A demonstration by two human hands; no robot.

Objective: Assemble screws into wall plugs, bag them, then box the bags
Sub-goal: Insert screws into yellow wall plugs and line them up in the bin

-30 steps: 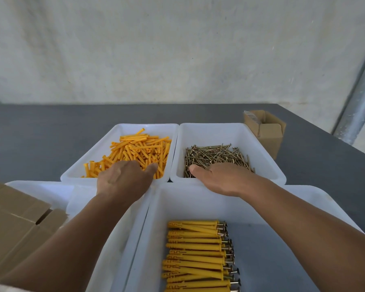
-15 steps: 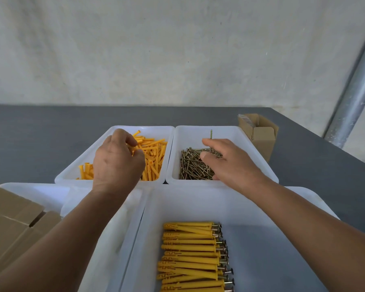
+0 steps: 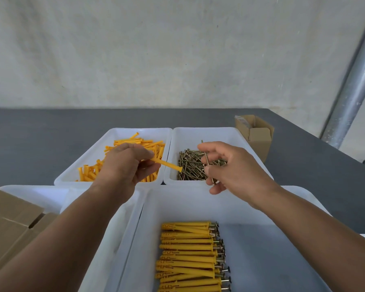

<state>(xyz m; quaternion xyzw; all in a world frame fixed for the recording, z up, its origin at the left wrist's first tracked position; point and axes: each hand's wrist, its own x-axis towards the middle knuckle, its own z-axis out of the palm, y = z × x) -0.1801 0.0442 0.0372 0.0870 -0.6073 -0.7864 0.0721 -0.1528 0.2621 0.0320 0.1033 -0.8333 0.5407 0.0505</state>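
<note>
Orange plug left, screw right

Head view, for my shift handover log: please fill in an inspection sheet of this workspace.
Surface: dark grey table, carrying white trays.
Job's things: loose wall plugs in the rear left tray; loose screws in the rear right tray; assembled plugs lined up in the front tray; small open carton at the right rear.
Clutter: flat cardboard at the near left, beside another white tray.
Hands: left hand grips one wall plug, tip pointing right; right hand pinches a screw above the rear right tray.
Cables: nothing seen.
Surroundings: pale wall behind; metal pole at right.
</note>
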